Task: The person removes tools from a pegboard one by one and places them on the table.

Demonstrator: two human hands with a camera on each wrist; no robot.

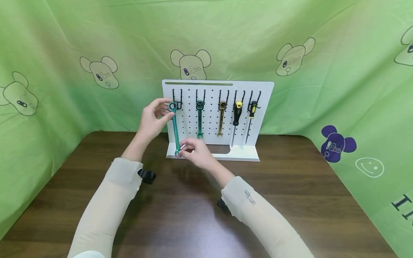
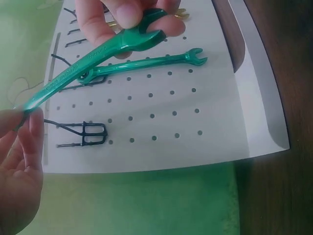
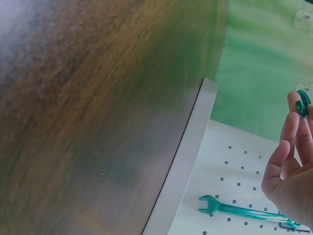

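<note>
A green combination wrench [image 1: 175,130] is held in front of the left side of a white pegboard [image 1: 211,143], ring end up. My left hand [image 1: 153,118] pinches the ring end between thumb and fingers, close to a black double hook [image 1: 180,104]. At the lower, open-jawed end, my right hand [image 1: 196,152] pinches the wrench with thumb and fingertips. The left wrist view shows the wrench [image 2: 78,66] spanning both hands, apart from the bare hook [image 2: 94,133]. In the right wrist view only the open end [image 3: 302,104] appears, at the right hand's fingertips.
On the board hang another green wrench [image 1: 199,120], a gold wrench [image 1: 221,120], a black-and-yellow screwdriver [image 1: 237,114] and a smaller screwdriver [image 1: 253,110]. The board stands on a brown wooden table [image 1: 180,208], with a green printed curtain [image 1: 138,43] behind.
</note>
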